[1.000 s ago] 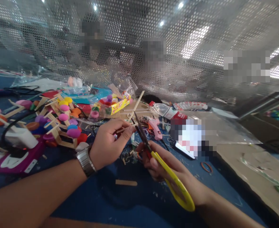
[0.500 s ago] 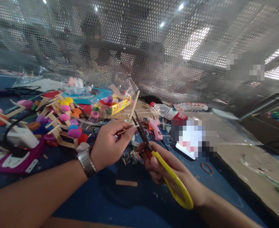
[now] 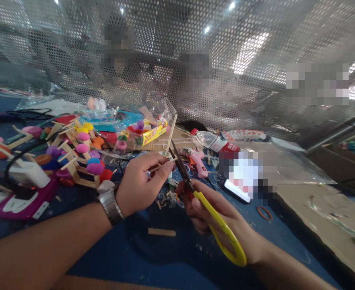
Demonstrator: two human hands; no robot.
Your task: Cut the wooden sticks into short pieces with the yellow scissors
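Observation:
My left hand (image 3: 145, 181) pinches thin wooden craft sticks between thumb and fingers; one stick (image 3: 171, 135) points up and away. In my right hand (image 3: 209, 213) are scissors (image 3: 218, 227) with yellow handles, fingers wrapped round the grips. Their dark blades (image 3: 181, 166) point up and left and meet the tip of a stick at my left thumb. Whether the blades touch it, I cannot tell. Below my hands a short flat piece of craft stick (image 3: 162, 232) lies on the blue tabletop (image 3: 129, 257).
Left lie stick frames with coloured discs (image 3: 82, 161) and a purple power strip (image 3: 26, 201). Behind are a pink glue gun (image 3: 198, 163), a plastic bottle (image 3: 215, 141) and a yellow wrapper (image 3: 155, 132). A lit phone (image 3: 238, 190) and cardboard (image 3: 319, 225) are at right.
Almost nothing has changed. Both hands, the sticks and the scissors keep nearly the same pose, and the view has shifted very slightly.

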